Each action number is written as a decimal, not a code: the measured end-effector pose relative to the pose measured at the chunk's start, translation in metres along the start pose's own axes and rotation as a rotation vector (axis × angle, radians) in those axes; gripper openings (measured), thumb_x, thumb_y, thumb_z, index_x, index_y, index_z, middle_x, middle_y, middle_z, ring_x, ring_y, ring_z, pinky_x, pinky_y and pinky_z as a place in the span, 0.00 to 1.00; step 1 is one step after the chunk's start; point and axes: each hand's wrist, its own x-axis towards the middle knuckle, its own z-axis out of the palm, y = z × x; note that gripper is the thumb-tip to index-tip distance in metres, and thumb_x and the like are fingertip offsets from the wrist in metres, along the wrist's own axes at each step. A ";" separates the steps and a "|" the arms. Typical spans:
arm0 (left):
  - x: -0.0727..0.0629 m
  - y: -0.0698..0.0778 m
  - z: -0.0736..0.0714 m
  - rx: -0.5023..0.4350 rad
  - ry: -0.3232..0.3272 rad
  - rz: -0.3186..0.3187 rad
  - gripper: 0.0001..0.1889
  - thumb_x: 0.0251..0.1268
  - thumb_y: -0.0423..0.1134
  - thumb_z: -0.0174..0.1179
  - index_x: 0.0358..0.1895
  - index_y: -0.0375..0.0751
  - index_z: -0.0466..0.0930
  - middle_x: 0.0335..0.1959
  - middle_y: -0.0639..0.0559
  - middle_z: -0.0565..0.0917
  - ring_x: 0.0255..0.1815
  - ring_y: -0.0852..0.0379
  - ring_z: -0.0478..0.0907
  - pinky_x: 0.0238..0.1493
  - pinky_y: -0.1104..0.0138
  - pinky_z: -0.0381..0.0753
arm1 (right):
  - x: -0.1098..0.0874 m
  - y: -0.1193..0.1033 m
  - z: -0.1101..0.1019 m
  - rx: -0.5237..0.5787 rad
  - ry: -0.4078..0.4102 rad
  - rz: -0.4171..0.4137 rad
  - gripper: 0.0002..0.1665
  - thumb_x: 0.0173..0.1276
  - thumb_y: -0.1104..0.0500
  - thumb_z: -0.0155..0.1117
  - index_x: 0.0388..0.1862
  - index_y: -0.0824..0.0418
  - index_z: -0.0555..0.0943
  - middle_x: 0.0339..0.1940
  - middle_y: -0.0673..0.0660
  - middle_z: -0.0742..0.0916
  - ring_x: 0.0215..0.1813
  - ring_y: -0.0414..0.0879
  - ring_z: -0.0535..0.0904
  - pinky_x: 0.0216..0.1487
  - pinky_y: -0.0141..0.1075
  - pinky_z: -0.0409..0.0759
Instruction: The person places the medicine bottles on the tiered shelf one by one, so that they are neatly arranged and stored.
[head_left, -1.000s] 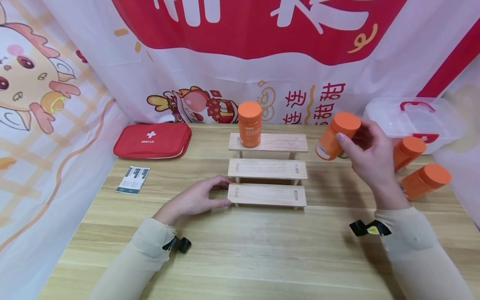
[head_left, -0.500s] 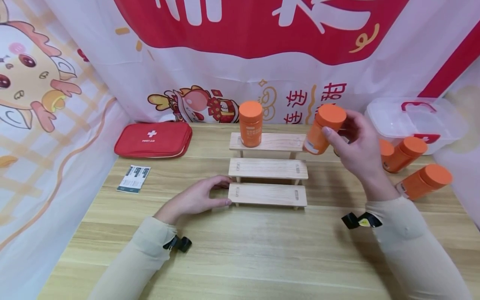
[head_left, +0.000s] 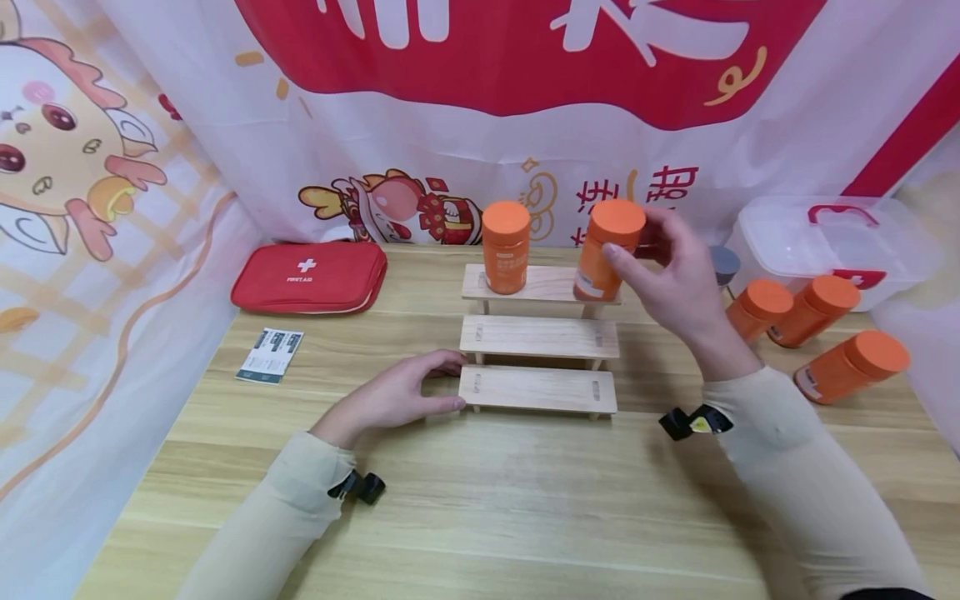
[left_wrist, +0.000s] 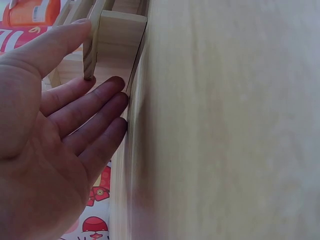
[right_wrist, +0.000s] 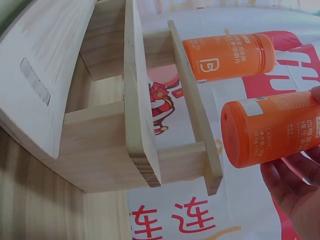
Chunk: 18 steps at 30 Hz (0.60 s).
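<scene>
My right hand (head_left: 671, 271) grips an orange pill bottle (head_left: 600, 260) over the right end of the top tier of a wooden three-tier stand (head_left: 537, 388). In the right wrist view, a small gap shows between the base of the held bottle (right_wrist: 272, 130) and the top board (right_wrist: 195, 112). A second orange bottle (head_left: 506, 254) stands upright on the left end of that tier. My left hand (head_left: 397, 390) rests at the left end of the lowest tier. In the left wrist view, its fingers (left_wrist: 95, 112) are extended, thumb and index fingertips at the board's end.
Several more orange bottles (head_left: 855, 367) are on the table at the right, one lying over. Behind them sits a clear plastic box (head_left: 802, 237) with a red handle, a grey-lidded container (head_left: 723, 262) beside it. At left are a red first-aid pouch (head_left: 309, 279) and a printed leaflet (head_left: 272, 356).
My right hand has carried the orange bottle leftward, from right of the stand to over the top tier's right end. My left hand has stayed at the lowest tier.
</scene>
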 end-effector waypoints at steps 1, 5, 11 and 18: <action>0.000 0.000 0.000 -0.001 -0.001 -0.001 0.32 0.72 0.50 0.73 0.74 0.49 0.76 0.72 0.51 0.82 0.76 0.49 0.76 0.83 0.45 0.69 | 0.001 0.000 0.001 -0.001 -0.007 0.002 0.35 0.76 0.52 0.72 0.78 0.56 0.74 0.67 0.59 0.84 0.59 0.42 0.79 0.62 0.26 0.79; 0.000 0.001 0.000 0.002 -0.004 -0.005 0.32 0.72 0.50 0.73 0.75 0.49 0.75 0.73 0.51 0.82 0.77 0.49 0.76 0.83 0.45 0.68 | 0.006 -0.001 0.007 -0.004 -0.033 0.021 0.35 0.76 0.50 0.73 0.77 0.56 0.75 0.65 0.58 0.85 0.60 0.43 0.79 0.64 0.30 0.81; 0.001 0.001 0.000 -0.003 -0.006 -0.009 0.32 0.72 0.50 0.73 0.75 0.49 0.75 0.73 0.51 0.81 0.77 0.49 0.76 0.84 0.45 0.68 | 0.011 0.001 0.013 -0.024 -0.057 0.035 0.35 0.76 0.48 0.73 0.76 0.58 0.74 0.66 0.59 0.85 0.63 0.49 0.81 0.70 0.46 0.83; 0.001 0.000 0.000 -0.006 -0.006 -0.011 0.31 0.72 0.50 0.73 0.75 0.50 0.75 0.73 0.51 0.81 0.77 0.49 0.76 0.83 0.45 0.68 | 0.013 0.005 0.018 -0.042 -0.070 0.039 0.36 0.76 0.51 0.73 0.76 0.61 0.73 0.67 0.63 0.84 0.66 0.57 0.81 0.74 0.56 0.80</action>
